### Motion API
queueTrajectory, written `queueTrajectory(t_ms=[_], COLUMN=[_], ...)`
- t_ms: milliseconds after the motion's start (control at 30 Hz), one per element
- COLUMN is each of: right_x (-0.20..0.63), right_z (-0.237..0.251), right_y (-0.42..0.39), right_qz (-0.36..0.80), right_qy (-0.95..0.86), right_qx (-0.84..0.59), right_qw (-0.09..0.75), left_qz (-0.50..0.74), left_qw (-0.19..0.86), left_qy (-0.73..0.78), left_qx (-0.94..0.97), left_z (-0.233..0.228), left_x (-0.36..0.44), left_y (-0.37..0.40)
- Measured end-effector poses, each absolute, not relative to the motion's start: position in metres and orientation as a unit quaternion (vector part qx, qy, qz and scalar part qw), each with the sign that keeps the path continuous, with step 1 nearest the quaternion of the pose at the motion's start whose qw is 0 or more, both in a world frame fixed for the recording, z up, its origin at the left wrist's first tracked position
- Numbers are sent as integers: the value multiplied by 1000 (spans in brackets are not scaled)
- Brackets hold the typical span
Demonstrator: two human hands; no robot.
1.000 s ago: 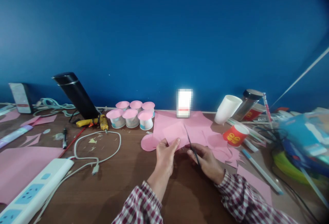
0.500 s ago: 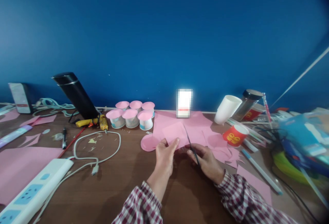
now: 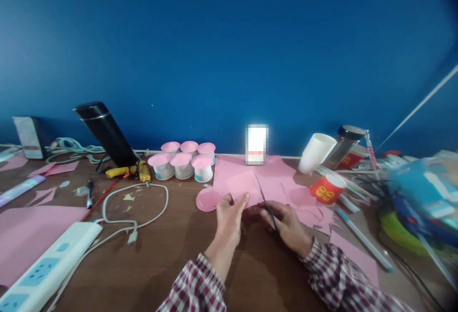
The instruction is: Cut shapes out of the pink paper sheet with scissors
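Note:
My left hand (image 3: 231, 216) pinches a piece of pink paper (image 3: 244, 184) between thumb and fingers, above the table. Closed around a pair of dark scissors (image 3: 270, 214) is my right hand (image 3: 289, 228); its fingers partly hide the handles. The scissors' slim blades point away from me, along the right edge of the paper. Beneath and behind lies a larger pink sheet (image 3: 275, 169). A pink paper disc (image 3: 206, 200) rests just left of my left hand.
Several paper cups with pink tops (image 3: 181, 164) stand at the back left. A tilted black flask (image 3: 107, 130), yellow glue gun (image 3: 144, 172) and power strip (image 3: 46, 259) lie left. On the right are a red cup (image 3: 328, 189), white cup (image 3: 317, 153) and pink scraps (image 3: 324, 219).

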State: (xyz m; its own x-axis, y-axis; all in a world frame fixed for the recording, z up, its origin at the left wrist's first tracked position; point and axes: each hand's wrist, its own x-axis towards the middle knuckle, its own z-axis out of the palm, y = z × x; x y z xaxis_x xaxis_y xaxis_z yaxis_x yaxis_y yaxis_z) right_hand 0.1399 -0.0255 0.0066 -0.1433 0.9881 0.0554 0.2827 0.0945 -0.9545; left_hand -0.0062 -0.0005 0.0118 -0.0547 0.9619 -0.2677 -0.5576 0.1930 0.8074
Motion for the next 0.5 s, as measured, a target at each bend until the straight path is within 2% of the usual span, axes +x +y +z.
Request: queueTrajectory(t_ms=[500], right_x=[140], right_z=[6], right_y=[-26], right_qz=[435], right_qy=[-621], right_qx=[-513], right_qw=[402], left_qz=[600], left_qw=[640], left_qy=[420], left_qx=[233], left_z=[12], left_x=[-7], left_y=[0])
